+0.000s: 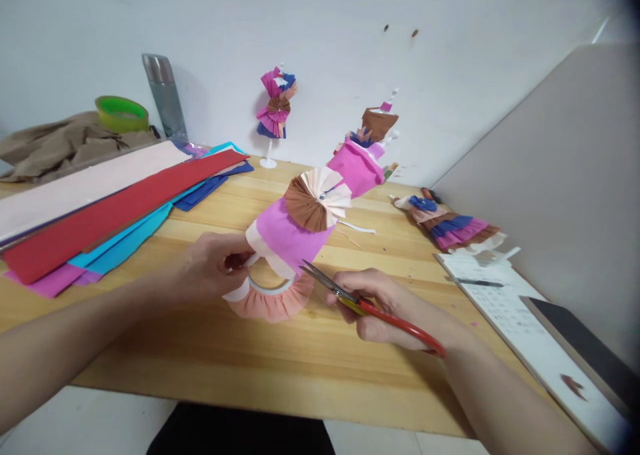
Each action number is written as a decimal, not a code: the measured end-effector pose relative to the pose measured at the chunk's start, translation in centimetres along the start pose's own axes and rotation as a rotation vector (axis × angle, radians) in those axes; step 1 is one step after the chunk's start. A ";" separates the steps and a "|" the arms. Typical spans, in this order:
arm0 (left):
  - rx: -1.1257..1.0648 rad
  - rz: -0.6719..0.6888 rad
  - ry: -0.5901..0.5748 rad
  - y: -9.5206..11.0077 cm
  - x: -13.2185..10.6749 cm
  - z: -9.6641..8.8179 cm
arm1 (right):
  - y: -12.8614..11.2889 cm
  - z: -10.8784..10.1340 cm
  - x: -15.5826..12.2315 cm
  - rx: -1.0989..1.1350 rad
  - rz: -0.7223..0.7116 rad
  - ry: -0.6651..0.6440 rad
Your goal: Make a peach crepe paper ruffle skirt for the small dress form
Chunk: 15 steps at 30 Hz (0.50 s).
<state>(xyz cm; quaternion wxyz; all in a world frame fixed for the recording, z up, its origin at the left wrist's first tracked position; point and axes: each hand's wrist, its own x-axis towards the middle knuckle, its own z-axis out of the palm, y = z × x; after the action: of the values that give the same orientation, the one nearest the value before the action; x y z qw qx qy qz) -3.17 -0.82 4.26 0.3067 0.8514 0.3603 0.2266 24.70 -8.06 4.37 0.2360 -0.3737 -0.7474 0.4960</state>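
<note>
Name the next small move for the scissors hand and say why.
Perhaps ease the scissors toward the pale trim: the right hand holds them, blades pointing at the paper dress, while the left hand grips its near end.

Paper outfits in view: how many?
3: magenta outfit at the left hand; small outfit standing by the wall; tiered outfit at right. More could be hidden.

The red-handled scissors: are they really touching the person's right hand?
Touching. The head view shows the right hand holding the scissors by their handles, with the red handle lying against the palm side.
</note>
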 end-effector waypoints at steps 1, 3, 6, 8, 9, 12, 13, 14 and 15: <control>0.003 0.000 0.003 0.1 0.0 0.0 | 0.0 0.0 0.0 0.002 0.003 0.003; -0.001 0.004 0.003 0.2 0.0 0.0 | 0.2 0.0 0.1 0.015 0.008 0.005; -0.031 0.016 -0.002 0.2 0.0 0.0 | 0.4 0.1 0.1 0.034 0.006 -0.001; -0.046 0.030 -0.004 0.0 0.0 0.2 | 0.4 0.1 0.1 0.033 0.001 -0.009; -0.047 0.036 -0.003 -0.2 0.0 0.2 | 0.4 0.2 0.2 0.035 -0.010 -0.008; -0.049 0.055 -0.006 -0.6 -0.1 0.4 | 0.0 0.4 0.3 0.076 -0.052 -0.002; -0.055 0.061 -0.007 -0.7 -0.1 0.5 | -0.1 0.5 0.4 0.092 -0.059 -0.001; -0.062 0.064 -0.011 -0.8 -0.1 0.5 | -0.2 0.5 0.4 0.105 -0.059 -0.001; -0.067 0.065 -0.015 -0.8 -0.1 0.5 | -0.2 0.6 0.4 0.112 -0.055 -0.003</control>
<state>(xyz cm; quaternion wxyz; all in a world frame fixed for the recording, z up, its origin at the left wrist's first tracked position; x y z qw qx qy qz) -3.33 -0.67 3.38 0.3304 0.8535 0.3223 0.2418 23.96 -8.09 4.29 0.2688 -0.3386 -0.7289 0.5309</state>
